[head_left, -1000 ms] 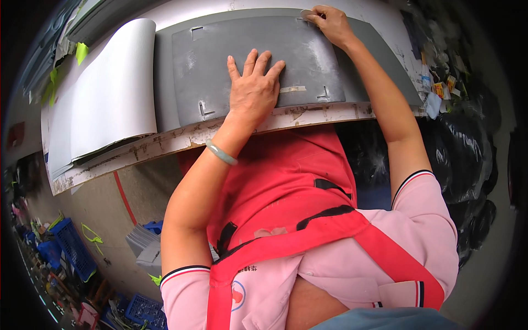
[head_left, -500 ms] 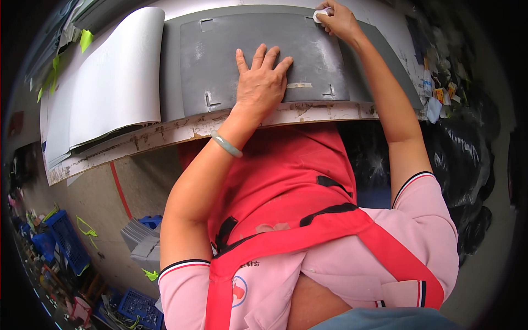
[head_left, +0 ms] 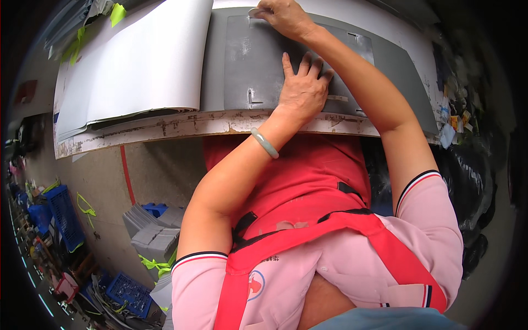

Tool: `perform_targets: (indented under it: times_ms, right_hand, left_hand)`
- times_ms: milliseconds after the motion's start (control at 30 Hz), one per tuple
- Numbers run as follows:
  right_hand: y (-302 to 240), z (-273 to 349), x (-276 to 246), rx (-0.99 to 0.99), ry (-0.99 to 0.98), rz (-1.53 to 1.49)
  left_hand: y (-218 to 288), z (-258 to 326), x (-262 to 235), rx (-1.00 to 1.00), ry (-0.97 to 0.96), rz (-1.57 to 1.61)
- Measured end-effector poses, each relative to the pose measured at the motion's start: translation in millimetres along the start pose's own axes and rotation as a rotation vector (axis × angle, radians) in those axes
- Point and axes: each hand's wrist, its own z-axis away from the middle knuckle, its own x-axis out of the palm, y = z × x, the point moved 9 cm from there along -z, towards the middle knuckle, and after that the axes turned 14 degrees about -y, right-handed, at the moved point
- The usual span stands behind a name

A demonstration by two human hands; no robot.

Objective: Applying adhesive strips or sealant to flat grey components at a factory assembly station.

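Note:
My left hand lies flat with fingers spread on a dark grey template, pressing it against a larger grey sheet. L-shaped slots with white smears around them are cut near the template's corners. Between the fingertips of my right hand is a pinched piece of white chalk, flat and rounded. It is at the slot in the template's far left corner. My right forearm crosses over the template's right part and hides some of it.
Folded-back pale sheets cover the left of the worktable. Black plastic bags stand at the right. Stacked grey pieces and blue crates are on the floor at lower left.
My right hand has moved the chalk from the template's far right corner to its far left corner. My left hand stays spread on the template. The whole view has shifted somewhat.

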Motion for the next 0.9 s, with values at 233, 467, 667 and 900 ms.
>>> perform_targets:
  times_ms: [233,467,667,900]
  right_hand:
    - [0.5,-25.5,15.7,0.01,-0.058,0.134]
    - [0.8,-10.8,3.7,0.129,-0.042,0.007]
    - [3.9,-10.3,13.7,0.385,-0.035,-0.375]
    - [33.8,-1.3,26.2,0.499,-0.115,-0.582]
  left_hand:
    - [-2.8,1.0,-0.8,-0.009,-0.007,0.005]
    - [-3.5,1.4,2.6,-0.005,0.008,-0.009]
    - [-3.6,0.5,-1.1,-0.011,-0.034,-0.031]
    - [4.6,-2.1,-7.7,0.039,0.043,0.044]
